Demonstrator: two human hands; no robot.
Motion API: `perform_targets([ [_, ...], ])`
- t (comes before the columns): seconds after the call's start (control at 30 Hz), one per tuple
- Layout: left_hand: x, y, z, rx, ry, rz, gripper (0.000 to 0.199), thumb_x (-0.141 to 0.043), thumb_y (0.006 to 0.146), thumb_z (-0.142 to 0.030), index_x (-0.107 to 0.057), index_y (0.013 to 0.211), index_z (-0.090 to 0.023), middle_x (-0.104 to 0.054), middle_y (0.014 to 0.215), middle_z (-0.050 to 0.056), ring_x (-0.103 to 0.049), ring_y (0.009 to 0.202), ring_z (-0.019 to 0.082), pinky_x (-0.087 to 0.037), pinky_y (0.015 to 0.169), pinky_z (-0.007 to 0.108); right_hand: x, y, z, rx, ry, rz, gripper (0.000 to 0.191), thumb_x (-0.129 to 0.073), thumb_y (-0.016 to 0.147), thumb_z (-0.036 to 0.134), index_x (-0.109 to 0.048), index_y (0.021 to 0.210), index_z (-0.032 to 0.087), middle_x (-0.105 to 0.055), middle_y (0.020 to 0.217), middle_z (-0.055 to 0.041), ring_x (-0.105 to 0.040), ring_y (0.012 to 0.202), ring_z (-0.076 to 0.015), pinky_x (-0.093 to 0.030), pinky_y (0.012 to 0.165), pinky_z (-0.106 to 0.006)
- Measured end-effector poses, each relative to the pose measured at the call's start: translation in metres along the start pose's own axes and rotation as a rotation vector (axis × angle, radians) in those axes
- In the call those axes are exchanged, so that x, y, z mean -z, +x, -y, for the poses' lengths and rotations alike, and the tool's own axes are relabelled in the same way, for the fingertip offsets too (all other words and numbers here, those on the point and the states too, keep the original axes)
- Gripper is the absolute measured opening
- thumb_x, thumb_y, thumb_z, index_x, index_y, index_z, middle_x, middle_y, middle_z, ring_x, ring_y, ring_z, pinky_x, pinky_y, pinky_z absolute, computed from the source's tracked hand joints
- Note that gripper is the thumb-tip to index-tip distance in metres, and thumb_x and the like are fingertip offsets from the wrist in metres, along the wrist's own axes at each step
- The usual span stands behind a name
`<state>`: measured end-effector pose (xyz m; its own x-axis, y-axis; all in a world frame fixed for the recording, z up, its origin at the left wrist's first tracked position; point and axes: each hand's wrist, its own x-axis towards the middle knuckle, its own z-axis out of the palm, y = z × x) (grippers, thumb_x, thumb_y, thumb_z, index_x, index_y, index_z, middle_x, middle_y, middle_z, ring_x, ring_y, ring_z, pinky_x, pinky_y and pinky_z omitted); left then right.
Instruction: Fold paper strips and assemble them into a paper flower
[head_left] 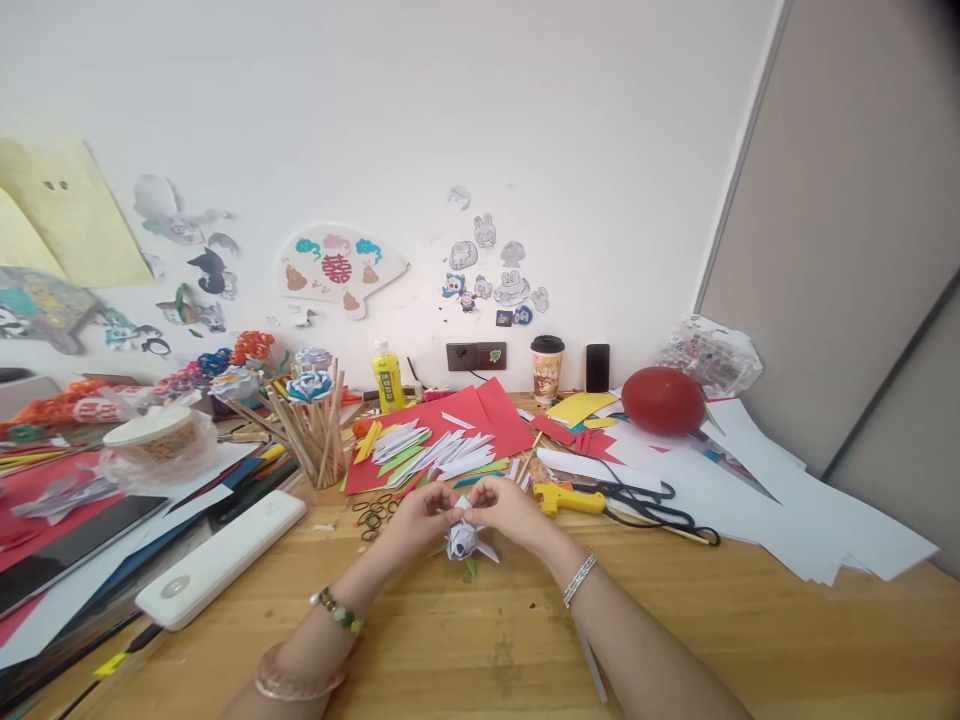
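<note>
A white folded paper flower (461,540) with green pieces beneath it is held just above the wooden table (480,640), near the middle of the view. My left hand (424,515) pinches its upper edge from the left. From the right, my right hand (501,505) pinches the same upper part, with the fingertips of both hands almost touching. White pointed petals stick out at the flower's lower right. Behind my hands, folded white and green paper strips (457,455) lie on red paper (487,415).
A yellow glue gun (570,499) and black-handled scissors (649,510) lie right of my hands. Rubber bands (373,517) and a long white box (221,560) are to the left. Farther back stand a yellow bottle (388,378), a cup (547,368) and a red balloon (663,401).
</note>
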<state>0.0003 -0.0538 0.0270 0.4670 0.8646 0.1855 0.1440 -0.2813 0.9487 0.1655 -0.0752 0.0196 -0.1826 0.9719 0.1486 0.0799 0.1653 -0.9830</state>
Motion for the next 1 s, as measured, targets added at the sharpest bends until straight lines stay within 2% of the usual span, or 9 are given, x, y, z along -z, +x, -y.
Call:
perform_targets([
  [0.17,0.0,0.0,0.004,-0.048,0.108,-0.042,0.027,-0.065,0.068,-0.038,-0.051,0.064,-0.015,-0.055,0.06,-0.002,-0.05,0.055,0.011,-0.039,0.051,0.021,-0.003,-0.001,0.002,0.026,-0.038,-0.05,0.015,-0.065,0.058,0.015,-0.052,0.065,0.017,-0.053,0.062,0.0051,-0.05,0.059,-0.0103,-0.04,0.057,-0.022],
  [0.37,-0.002,-0.002,0.0,-0.07,0.192,-0.099,0.021,-0.062,0.069,-0.034,-0.053,0.064,-0.016,-0.056,0.061,-0.001,-0.054,0.059,0.014,-0.042,0.053,0.023,-0.003,-0.002,0.006,0.052,-0.194,-0.142,0.015,-0.064,0.059,0.013,-0.05,0.058,0.018,-0.054,0.059,0.005,-0.05,0.059,-0.0113,-0.04,0.057,-0.022],
  [0.5,-0.001,-0.001,-0.003,-0.001,0.133,-0.006,0.022,-0.065,0.066,-0.034,-0.059,0.073,-0.014,-0.062,0.067,0.001,-0.058,0.063,0.015,-0.046,0.06,0.026,0.0,0.002,-0.001,0.089,-0.164,-0.116,0.014,-0.065,0.06,0.015,-0.051,0.059,0.018,-0.056,0.062,0.0041,-0.052,0.063,-0.0121,-0.042,0.062,-0.024],
  [0.57,-0.001,-0.001,-0.003,0.03,0.12,0.019,0.024,-0.066,0.064,-0.035,-0.061,0.072,-0.013,-0.064,0.066,0.002,-0.058,0.061,0.014,-0.046,0.059,0.026,0.002,0.004,-0.006,0.078,-0.118,-0.068,0.012,-0.066,0.061,0.017,-0.053,0.062,0.017,-0.057,0.065,0.0033,-0.054,0.064,-0.0125,-0.043,0.063,-0.025],
  [0.73,-0.003,-0.001,-0.005,0.026,0.251,-0.079,0.02,-0.065,0.062,-0.033,-0.058,0.059,-0.015,-0.063,0.059,0.001,-0.056,0.057,0.014,-0.043,0.053,0.024,0.006,0.006,-0.007,0.097,-0.133,0.054,0.011,-0.064,0.063,0.013,-0.057,0.07,0.017,-0.057,0.066,0.0037,-0.053,0.063,-0.0113,-0.043,0.063,-0.024],
  [0.87,-0.004,-0.003,-0.009,-0.015,0.388,-0.114,0.015,-0.063,0.063,-0.029,-0.058,0.058,-0.015,-0.063,0.057,0.0,-0.055,0.055,0.014,-0.041,0.053,0.023,0.005,0.003,0.003,0.133,-0.283,0.025,0.012,-0.061,0.063,0.007,-0.057,0.068,0.017,-0.054,0.063,0.0042,-0.051,0.061,-0.0105,-0.041,0.06,-0.023],
  [1.0,-0.002,-0.003,-0.011,-0.045,0.422,-0.086,0.01,-0.06,0.064,-0.025,-0.06,0.061,-0.016,-0.064,0.061,0.0,-0.056,0.06,0.015,-0.043,0.057,0.024,0.002,-0.001,0.011,0.189,-0.406,-0.028,0.013,-0.06,0.064,0.006,-0.058,0.069,0.018,-0.055,0.065,0.0031,-0.052,0.062,-0.0115,-0.041,0.059,-0.023],
])
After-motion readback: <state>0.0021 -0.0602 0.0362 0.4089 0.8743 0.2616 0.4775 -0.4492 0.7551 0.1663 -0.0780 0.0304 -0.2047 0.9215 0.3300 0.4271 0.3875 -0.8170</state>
